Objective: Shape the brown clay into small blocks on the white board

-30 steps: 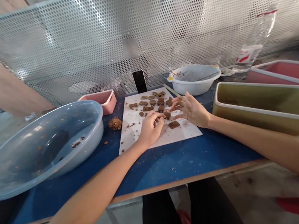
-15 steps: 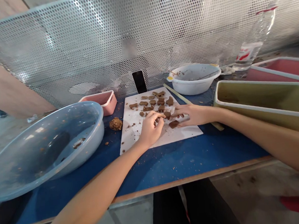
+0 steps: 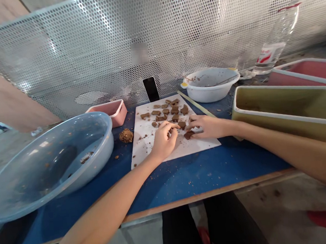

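Observation:
On the white board point(image 3: 148, 153) lie several brown clay pieces point(image 3: 175, 111), short blocks and lumps, with crumbs scattered around them. My left hand point(image 3: 166, 138) rests low over the board, fingers curled inward; a dark bit shows within the curl but is mostly hidden. Its fingertips reach toward a clay lump point(image 3: 181, 125) between the hands. From the other side, my right hand point(image 3: 205, 127) bends its fingers and thumb around the edge of a darker clay piece point(image 3: 189, 135) near the board's front right.
A large blue basin point(image 3: 98, 157), a pink box point(image 3: 119, 112) and a round clay clump point(image 3: 126, 135) stand left. A phone point(image 3: 151, 89) leans behind the board. Right are a white basin point(image 3: 210, 94), a thin strip point(image 3: 197, 103), a green trough point(image 3: 286, 114) and a water bottle point(image 3: 272, 53).
The right fingers have shifted slightly off the middle lump, which shows more fully. The darker piece by the right thumb appears turned. My left hand has barely moved.

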The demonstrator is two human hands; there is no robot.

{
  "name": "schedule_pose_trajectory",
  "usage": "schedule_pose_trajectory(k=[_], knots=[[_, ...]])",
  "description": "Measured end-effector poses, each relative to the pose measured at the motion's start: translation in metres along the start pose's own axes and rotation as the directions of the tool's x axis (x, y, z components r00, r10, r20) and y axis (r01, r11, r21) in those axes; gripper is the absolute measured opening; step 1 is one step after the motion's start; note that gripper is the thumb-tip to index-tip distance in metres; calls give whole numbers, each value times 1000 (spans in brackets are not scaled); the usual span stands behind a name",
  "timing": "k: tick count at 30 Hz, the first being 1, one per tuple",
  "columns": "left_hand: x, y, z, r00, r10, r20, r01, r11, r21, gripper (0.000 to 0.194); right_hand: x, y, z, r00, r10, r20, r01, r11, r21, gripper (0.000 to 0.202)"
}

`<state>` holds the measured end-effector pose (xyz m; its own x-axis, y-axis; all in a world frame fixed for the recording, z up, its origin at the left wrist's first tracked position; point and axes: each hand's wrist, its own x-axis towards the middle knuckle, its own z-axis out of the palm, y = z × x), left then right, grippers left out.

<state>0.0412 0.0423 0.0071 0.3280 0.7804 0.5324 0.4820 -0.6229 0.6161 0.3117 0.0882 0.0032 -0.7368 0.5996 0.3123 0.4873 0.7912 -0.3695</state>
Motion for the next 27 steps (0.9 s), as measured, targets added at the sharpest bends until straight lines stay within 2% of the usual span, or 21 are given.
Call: schedule_pose_trajectory(k=[11,17,24,27], knots=[[0,1,-2,1000,-23,15,23,1000,8,22,0,0,3,999,-32,-43,33,999,31,30],[0,0,-1,999,-27,20,26,1000,17,23,0,-2,2,999,-49,-4,49,999,0,27],[0,1,-2,1000,-19,24,19,1000,8,22,-1,4,-14,999,-38,-10,38,999,-20,43],[-1,1,-2,999,-25,24,25,1000,9,21,-2,8,-18,999,-41,13,42,999,-33,42]])
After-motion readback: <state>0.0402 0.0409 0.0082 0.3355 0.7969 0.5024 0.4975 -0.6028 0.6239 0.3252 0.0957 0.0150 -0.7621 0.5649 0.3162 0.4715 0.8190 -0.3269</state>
